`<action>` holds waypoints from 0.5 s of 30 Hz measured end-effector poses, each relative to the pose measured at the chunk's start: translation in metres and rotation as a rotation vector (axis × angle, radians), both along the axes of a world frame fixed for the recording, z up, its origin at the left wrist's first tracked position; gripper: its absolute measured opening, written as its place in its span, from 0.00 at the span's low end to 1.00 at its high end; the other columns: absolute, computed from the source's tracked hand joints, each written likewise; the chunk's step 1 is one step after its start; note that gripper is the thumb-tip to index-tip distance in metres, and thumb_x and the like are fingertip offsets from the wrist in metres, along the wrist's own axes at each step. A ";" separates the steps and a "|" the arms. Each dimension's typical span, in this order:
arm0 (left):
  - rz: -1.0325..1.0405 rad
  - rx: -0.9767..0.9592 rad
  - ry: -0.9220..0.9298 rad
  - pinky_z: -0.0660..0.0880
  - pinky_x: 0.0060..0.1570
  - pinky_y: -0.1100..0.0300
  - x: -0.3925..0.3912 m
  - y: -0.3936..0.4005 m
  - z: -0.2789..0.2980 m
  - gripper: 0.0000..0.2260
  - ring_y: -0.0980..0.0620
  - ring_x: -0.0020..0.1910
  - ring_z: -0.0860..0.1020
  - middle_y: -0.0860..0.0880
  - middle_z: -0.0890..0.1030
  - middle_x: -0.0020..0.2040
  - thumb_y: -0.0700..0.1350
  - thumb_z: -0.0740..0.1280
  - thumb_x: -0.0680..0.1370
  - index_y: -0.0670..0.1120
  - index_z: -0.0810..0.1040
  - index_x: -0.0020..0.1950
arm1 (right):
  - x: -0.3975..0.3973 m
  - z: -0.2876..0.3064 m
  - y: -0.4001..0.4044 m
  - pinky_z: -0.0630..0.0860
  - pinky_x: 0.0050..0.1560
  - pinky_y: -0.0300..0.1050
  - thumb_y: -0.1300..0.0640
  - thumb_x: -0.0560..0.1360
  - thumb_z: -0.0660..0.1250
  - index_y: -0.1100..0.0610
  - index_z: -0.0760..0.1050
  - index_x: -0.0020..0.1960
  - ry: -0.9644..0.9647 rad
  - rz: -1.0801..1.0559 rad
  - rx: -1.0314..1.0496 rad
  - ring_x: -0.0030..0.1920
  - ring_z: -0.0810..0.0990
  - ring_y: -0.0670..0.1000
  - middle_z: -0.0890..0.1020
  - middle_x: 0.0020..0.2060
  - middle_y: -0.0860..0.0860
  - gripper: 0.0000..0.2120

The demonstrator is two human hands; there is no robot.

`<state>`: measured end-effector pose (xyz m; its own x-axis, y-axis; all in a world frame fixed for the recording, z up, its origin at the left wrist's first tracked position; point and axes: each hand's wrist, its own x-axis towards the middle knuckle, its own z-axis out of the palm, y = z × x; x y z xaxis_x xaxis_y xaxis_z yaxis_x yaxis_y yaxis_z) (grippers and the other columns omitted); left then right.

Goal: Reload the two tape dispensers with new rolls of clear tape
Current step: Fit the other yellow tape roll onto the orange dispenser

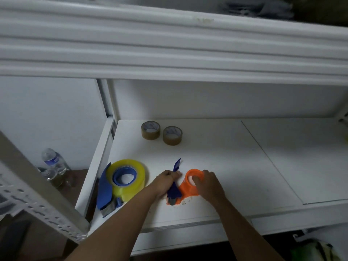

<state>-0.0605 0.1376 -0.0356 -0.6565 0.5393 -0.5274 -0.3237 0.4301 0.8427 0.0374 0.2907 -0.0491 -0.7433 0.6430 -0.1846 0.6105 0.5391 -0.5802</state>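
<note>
An orange tape dispenser [188, 189] lies on the white shelf [216, 166] with no roll on its hub. My right hand [209, 182] grips its round hub, fingers curled into the ring. My left hand [165, 182] is closed on a thin blue plastic piece [176, 178] that rises beside the orange dispenser. To the left lies a blue dispenser [105, 191] carrying a full roll of clear yellowish tape [131, 178]. Two small brown-cored tape rolls [150, 130] [172, 135] stand side by side at the back of the shelf.
An upper shelf edge [169, 53] overhangs the work area. A white perforated upright [37, 200] crosses the lower left. Plastic water bottles [53, 162] stand on the floor to the left. A seam [271, 159] divides the shelf board on the right.
</note>
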 end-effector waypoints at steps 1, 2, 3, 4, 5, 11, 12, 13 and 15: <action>-0.004 0.000 0.007 0.74 0.40 0.58 0.000 -0.001 0.001 0.14 0.48 0.40 0.78 0.45 0.79 0.44 0.57 0.65 0.77 0.47 0.73 0.54 | 0.001 -0.001 -0.004 0.73 0.54 0.48 0.50 0.79 0.60 0.60 0.69 0.66 0.003 -0.031 0.022 0.57 0.76 0.58 0.75 0.60 0.59 0.19; -0.004 0.004 0.017 0.73 0.42 0.57 0.001 -0.003 0.002 0.13 0.48 0.40 0.77 0.44 0.79 0.44 0.56 0.64 0.78 0.47 0.73 0.52 | 0.001 -0.002 -0.006 0.73 0.55 0.48 0.52 0.80 0.60 0.60 0.68 0.67 0.003 -0.050 0.024 0.58 0.75 0.58 0.74 0.61 0.60 0.19; -0.004 0.006 0.028 0.72 0.43 0.56 0.002 -0.005 0.003 0.12 0.47 0.41 0.76 0.44 0.78 0.44 0.55 0.63 0.78 0.47 0.73 0.52 | 0.003 -0.001 -0.009 0.72 0.57 0.49 0.54 0.80 0.60 0.60 0.69 0.68 0.014 -0.062 0.015 0.59 0.75 0.59 0.74 0.61 0.60 0.19; -0.007 0.010 0.039 0.72 0.43 0.55 0.003 -0.007 0.004 0.11 0.47 0.41 0.76 0.44 0.78 0.44 0.55 0.63 0.78 0.47 0.73 0.51 | 0.005 0.001 -0.011 0.72 0.57 0.49 0.55 0.79 0.60 0.60 0.69 0.67 0.036 -0.074 -0.003 0.59 0.75 0.59 0.74 0.61 0.61 0.18; -0.013 0.014 0.043 0.71 0.43 0.55 0.004 -0.010 0.005 0.11 0.47 0.41 0.76 0.44 0.78 0.44 0.55 0.63 0.78 0.47 0.73 0.50 | 0.006 0.003 -0.014 0.71 0.57 0.49 0.56 0.79 0.60 0.59 0.71 0.67 0.064 -0.092 -0.017 0.58 0.75 0.60 0.76 0.61 0.61 0.17; -0.020 0.082 -0.060 0.68 0.40 0.52 0.006 -0.019 0.012 0.20 0.44 0.38 0.73 0.42 0.75 0.37 0.62 0.63 0.68 0.44 0.73 0.42 | 0.021 0.027 -0.030 0.74 0.55 0.49 0.51 0.77 0.61 0.55 0.75 0.62 0.216 -0.137 -0.017 0.55 0.79 0.58 0.81 0.56 0.55 0.16; -0.023 0.094 -0.101 0.67 0.41 0.52 0.004 -0.019 0.009 0.23 0.45 0.39 0.73 0.42 0.74 0.38 0.63 0.64 0.65 0.43 0.73 0.43 | 0.025 0.030 -0.033 0.76 0.55 0.51 0.48 0.76 0.60 0.54 0.75 0.62 0.250 -0.151 -0.016 0.54 0.79 0.58 0.81 0.56 0.54 0.18; -0.029 0.105 -0.135 0.67 0.41 0.52 0.004 -0.019 0.008 0.26 0.45 0.40 0.72 0.42 0.75 0.39 0.65 0.64 0.61 0.43 0.74 0.43 | 0.028 0.033 -0.035 0.76 0.56 0.52 0.46 0.76 0.60 0.53 0.75 0.63 0.272 -0.159 -0.003 0.54 0.79 0.56 0.81 0.57 0.53 0.19; -0.040 0.133 -0.177 0.68 0.42 0.54 0.004 -0.017 0.006 0.26 0.46 0.39 0.73 0.42 0.76 0.39 0.65 0.66 0.61 0.43 0.76 0.41 | 0.036 0.037 -0.041 0.73 0.58 0.48 0.46 0.77 0.61 0.52 0.74 0.65 0.303 -0.161 0.054 0.57 0.77 0.53 0.79 0.59 0.52 0.19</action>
